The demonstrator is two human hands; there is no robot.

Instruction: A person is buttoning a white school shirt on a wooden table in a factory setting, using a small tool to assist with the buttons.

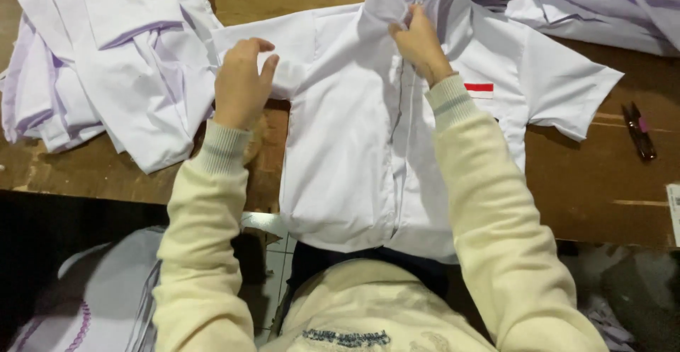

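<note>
While flat, shirt (354, 154) in hand (419, 40).

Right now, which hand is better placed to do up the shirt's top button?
Probably the right hand: it already pinches the white shirt at the collar, atop the button line. The left hand rests on the sleeve, off to the side.

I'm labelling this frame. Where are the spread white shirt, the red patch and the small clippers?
white shirt (354, 154), head view, front panel.
red patch (479, 88), head view, middle of the red stripe.
small clippers (639, 131), head view, dark body.
</note>
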